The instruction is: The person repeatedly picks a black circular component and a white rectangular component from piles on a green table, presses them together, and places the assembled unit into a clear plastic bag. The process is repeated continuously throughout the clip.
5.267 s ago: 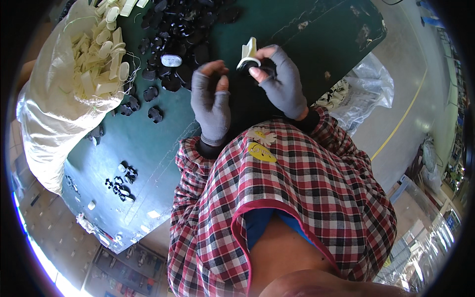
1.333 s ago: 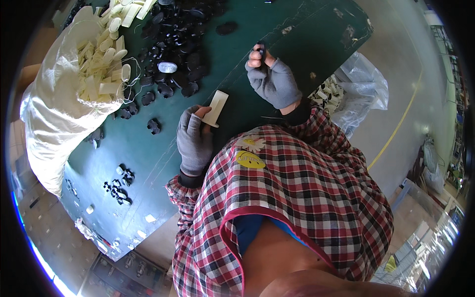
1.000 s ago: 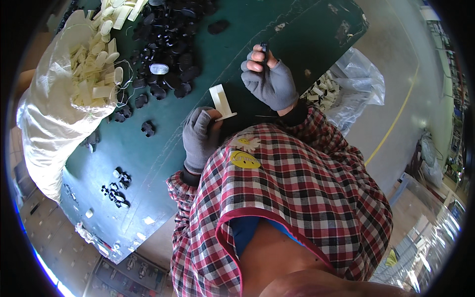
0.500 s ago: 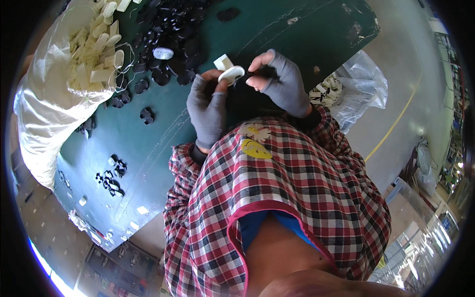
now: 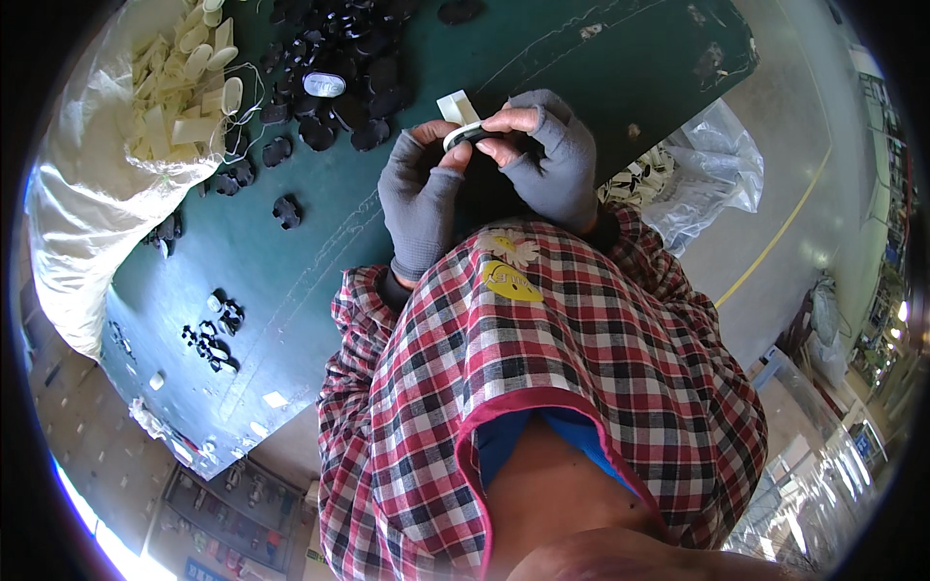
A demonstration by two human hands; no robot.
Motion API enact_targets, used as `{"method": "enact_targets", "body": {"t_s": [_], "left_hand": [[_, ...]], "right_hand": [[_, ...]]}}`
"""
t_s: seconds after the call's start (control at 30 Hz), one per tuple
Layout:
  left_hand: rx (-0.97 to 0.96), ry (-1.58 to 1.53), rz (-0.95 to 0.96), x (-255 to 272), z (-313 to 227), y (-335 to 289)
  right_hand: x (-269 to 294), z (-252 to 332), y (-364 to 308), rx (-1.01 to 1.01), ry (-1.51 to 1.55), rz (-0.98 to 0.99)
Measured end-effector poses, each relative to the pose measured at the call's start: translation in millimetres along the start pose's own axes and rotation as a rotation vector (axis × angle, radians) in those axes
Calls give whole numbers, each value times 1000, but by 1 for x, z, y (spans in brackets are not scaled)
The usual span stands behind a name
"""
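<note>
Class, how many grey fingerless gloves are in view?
2: one glove on the left hand, one glove on the right hand. Any others behind the white sack would be hidden.

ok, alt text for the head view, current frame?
Grey-gloved left hand and right hand hold a cream part with a black piece against its oval end, at a green table. Ahead lies a pile of black parts; at left, a white sack of cream pieces.

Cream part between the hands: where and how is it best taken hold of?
Probably pinch the cream part by its stem, coming from the far side: it sticks out there uncovered, while the left hand and right hand crowd its oval end.
</note>
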State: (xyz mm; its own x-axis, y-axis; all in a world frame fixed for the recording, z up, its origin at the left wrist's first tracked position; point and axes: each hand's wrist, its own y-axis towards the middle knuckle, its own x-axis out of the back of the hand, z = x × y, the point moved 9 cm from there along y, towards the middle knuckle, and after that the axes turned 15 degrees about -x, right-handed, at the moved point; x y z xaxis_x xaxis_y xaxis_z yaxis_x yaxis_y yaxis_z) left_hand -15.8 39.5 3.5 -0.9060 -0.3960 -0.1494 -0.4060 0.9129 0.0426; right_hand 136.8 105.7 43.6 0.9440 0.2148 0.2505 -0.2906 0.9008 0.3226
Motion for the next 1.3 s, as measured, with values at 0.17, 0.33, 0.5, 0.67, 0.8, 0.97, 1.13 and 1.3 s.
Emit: {"method": "enact_targets", "body": {"t_s": [0.17, 0.33, 0.5, 0.67, 0.8, 0.97, 1.13, 1.3], "left_hand": [[17, -12, -32, 4, 4, 2], [29, -32, -59, 6, 8, -2], [26, -39, -85, 8, 10, -5], [-63, 159, 42, 3, 2, -3], [-89, 199, 39, 7, 0, -3], [-158, 89, -33, 15, -2, -2], [-153, 210, 47, 16, -3, 1], [-304, 502, 164, 16, -23, 1]], "right_hand": [[-3, -12, -9, -90, 60, -46], [-10, -36, -12, -425, 265, 51], [-27, -56, -23, -813, 470, 265], [-17, -51, -7, -688, 415, 220], [-28, -47, 2, -609, 463, 370], [-26, -24, 6, -264, 152, 222], [-27, -13, 4, -171, -21, 188], [-35, 3, -4, -44, -173, 232]]}}
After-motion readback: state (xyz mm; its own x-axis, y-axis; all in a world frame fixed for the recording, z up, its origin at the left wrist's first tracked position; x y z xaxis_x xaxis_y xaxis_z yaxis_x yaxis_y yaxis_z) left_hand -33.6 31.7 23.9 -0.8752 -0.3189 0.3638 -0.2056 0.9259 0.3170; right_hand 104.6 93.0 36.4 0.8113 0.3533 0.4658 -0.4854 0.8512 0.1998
